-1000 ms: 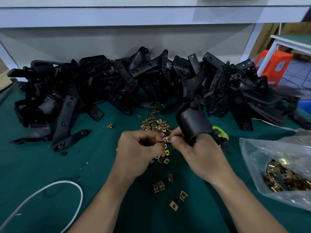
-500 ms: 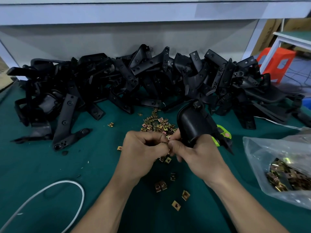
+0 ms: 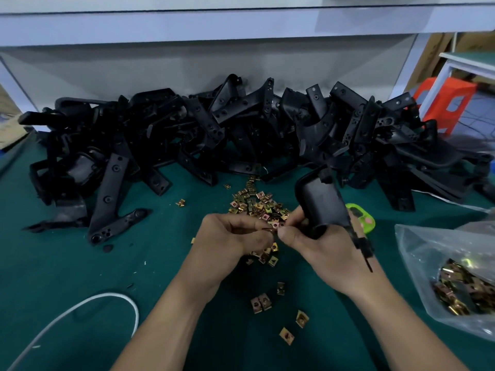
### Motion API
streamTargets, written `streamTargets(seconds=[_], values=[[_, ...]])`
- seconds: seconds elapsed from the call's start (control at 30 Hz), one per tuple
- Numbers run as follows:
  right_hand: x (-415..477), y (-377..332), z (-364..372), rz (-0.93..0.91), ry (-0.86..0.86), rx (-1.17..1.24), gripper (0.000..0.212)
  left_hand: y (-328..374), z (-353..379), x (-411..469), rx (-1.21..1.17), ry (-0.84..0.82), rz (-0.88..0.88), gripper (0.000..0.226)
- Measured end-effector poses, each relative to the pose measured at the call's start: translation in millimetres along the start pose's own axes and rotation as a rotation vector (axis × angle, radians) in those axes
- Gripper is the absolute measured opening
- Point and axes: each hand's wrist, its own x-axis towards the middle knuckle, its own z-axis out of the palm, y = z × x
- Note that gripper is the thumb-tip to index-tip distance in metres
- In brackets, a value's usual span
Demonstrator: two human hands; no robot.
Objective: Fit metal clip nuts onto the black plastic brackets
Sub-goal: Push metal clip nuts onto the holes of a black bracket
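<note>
Two hands have moved closer together: the left hand [image 3: 230, 236] pinches a clip nut [image 3: 270, 229], the right hand [image 3: 321, 249] grips the black bracket [image 3: 321, 202] at 1 o'clock, so the nut probably goes on

Brackets [image 3: 241, 124] are black, clip nuts [image 3: 257, 207] brassy (perhaps pink-tinged), table [image 3: 67, 277] green.

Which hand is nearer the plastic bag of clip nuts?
Right. The right hand, holding a black plastic bracket, is left of the bag; the left hand is farther left, on the right hand's far side.
</note>
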Motion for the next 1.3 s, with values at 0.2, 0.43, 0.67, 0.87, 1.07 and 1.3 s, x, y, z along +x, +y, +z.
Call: streamTargets(seconds=[0.2, 0.43, 0.67, 0.87, 1.07, 1.3], values=[[1.0, 4.5, -15.7, -0.032, 0.149, -0.501, 0.017, 2.9, -0.5, -2.9, -0.063, 0.095, -0.083, 0.015], [-1.0, -2.1, -14.7, 0.042, 0.162, -0.754, 0.037, 12.4, -3.5, -7.6, -0.131, -0.023, -0.184, 0.020], [1.6, -6.2, -9.5, 0.164, 0.181, -0.866, 0.027, 18.2, -2.9, -9.7, -0.176, -0.064, -0.187, 0.026], [1.5, -11.6, -4.5, 0.210, 0.105, -0.978, 0.031, 19.0, 5.2, -11.9, -0.198, -0.078, -0.192, 0.026], [0.5, -11.5, -0.3, 0.190, 0.089, -0.989, 0.031, 20.5, 12.3, -13.4, -0.201, -0.075, -0.203, 0.022], [0.6, -8.3, -4.0, 0.232, 0.098, -0.939, 0.033, 20.3, 12.0, -13.3, -0.195, -0.025, -0.185, 0.016]])
